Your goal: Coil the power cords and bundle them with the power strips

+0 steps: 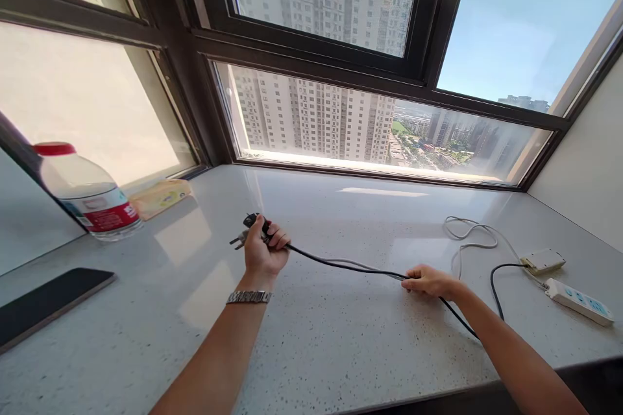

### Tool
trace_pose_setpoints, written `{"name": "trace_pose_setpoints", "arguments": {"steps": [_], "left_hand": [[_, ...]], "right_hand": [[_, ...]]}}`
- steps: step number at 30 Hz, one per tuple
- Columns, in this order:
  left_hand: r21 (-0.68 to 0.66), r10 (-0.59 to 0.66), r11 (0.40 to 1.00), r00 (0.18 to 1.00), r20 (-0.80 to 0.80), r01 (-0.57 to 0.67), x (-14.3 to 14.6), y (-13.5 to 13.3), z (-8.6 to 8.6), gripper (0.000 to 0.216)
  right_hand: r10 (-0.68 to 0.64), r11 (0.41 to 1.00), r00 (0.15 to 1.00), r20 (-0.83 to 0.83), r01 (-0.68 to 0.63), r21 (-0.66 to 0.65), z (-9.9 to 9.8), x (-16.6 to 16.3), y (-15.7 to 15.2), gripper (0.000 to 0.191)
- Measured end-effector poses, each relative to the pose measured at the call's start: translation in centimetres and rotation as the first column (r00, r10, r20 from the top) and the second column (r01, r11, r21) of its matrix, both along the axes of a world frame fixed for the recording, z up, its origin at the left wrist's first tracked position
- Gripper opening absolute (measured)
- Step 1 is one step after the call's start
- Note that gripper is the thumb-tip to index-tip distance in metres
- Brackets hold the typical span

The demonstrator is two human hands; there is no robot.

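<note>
My left hand point(263, 251), with a metal watch on the wrist, is closed round a black power plug point(250, 223) whose metal prongs stick out to the left. A black cable point(341, 264) runs from the plug to the right across the pale speckled counter point(311, 350). My right hand point(428, 281) pinches this cable further along, low over the counter. Past that hand the cable runs on under my right forearm and loops up toward a white power strip point(579, 300).
A clear plastic bottle point(85, 191) with a red cap and a yellow packet point(158, 198) stand at the left by the window. A dark phone point(46, 303) lies near the left front. A white cable coil point(470, 240) and a small white box point(542, 260) lie at the right.
</note>
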State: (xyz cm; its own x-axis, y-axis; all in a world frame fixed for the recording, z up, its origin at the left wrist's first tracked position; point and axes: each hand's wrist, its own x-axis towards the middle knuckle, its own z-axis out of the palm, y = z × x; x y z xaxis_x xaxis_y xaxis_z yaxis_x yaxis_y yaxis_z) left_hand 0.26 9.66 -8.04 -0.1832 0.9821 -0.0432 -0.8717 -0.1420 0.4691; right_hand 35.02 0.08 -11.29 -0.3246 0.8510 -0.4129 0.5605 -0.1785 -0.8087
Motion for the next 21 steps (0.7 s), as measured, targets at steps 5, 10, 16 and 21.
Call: {"name": "trace_pose_setpoints", "arguments": {"steps": [5,10,16,21], "left_hand": [[0.012,0.037,0.999,0.999,-0.029,-0.037,-0.4,-0.3,0.1,0.026],[-0.049,-0.109,0.994,0.97,-0.217,0.101,2.3,-1.0,-0.2,0.054],[-0.098,-0.275,0.961,0.865,-0.42,0.258,3.5,-1.5,-0.7,0.055],[-0.031,-0.294,0.937,0.736,-0.61,0.349,7.0,-3.4,-1.6,0.041]], "right_hand": [[-0.087,0.97,0.994,0.07,0.069,0.233,-0.3,4.1,0.0,0.055],[-0.199,0.868,0.943,0.268,0.043,0.494,0.2,3.0,-0.4,0.062],[-0.197,0.701,0.83,0.521,-0.253,0.667,4.2,1.9,-1.3,0.054],[-0.062,0.555,0.879,0.473,-0.364,0.748,7.0,-0.1,-1.1,0.048]]}}
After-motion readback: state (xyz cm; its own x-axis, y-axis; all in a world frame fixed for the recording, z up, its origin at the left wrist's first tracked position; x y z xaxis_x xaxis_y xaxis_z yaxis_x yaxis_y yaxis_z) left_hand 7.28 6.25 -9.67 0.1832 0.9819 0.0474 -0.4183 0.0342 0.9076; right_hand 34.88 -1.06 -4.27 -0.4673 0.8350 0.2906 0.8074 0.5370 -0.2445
